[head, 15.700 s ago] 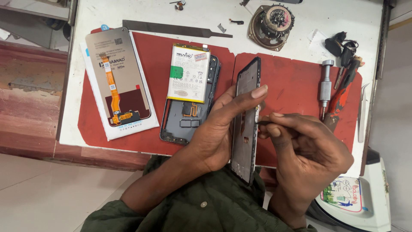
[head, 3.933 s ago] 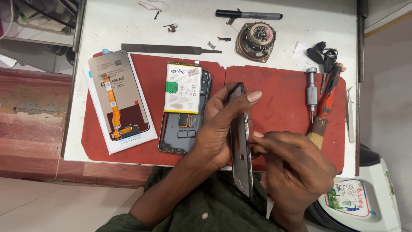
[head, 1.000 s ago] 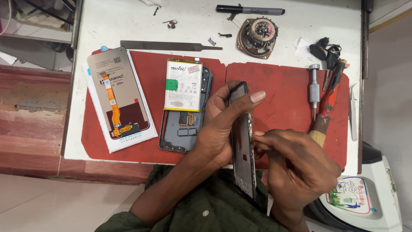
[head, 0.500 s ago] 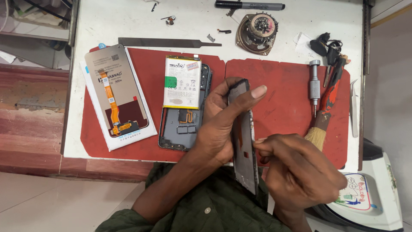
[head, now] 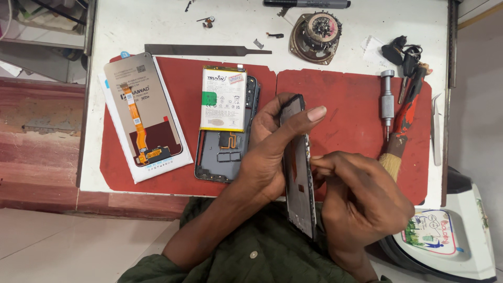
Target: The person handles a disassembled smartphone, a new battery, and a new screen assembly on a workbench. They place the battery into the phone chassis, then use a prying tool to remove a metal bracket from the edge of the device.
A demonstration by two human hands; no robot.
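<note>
My left hand [head: 272,152] grips a black phone frame [head: 298,173] that stands on its long edge above the red mat [head: 356,99], thumb stretched across its top. My right hand [head: 361,202] is closed against the frame's right side at mid-height, fingertips pinched on its edge; whether they hold a small tool I cannot tell. Left of my hands lies an opened phone back housing [head: 222,157] with a white battery [head: 223,99] resting on its upper half. Further left a replacement display [head: 139,112] with an orange flex cable lies on a white sheet.
A metal file [head: 207,50] lies along the mat's far edge. A round speaker part [head: 317,30] and a black marker [head: 306,3] sit at the back. A screwdriver [head: 387,102], brush [head: 401,131], tweezers [head: 436,128] and keys [head: 401,52] lie at right. A white device [head: 445,236] stands lower right.
My right hand has slid slightly down along the frame's edge over the last second. The left hand keeps the same grip on the frame.
</note>
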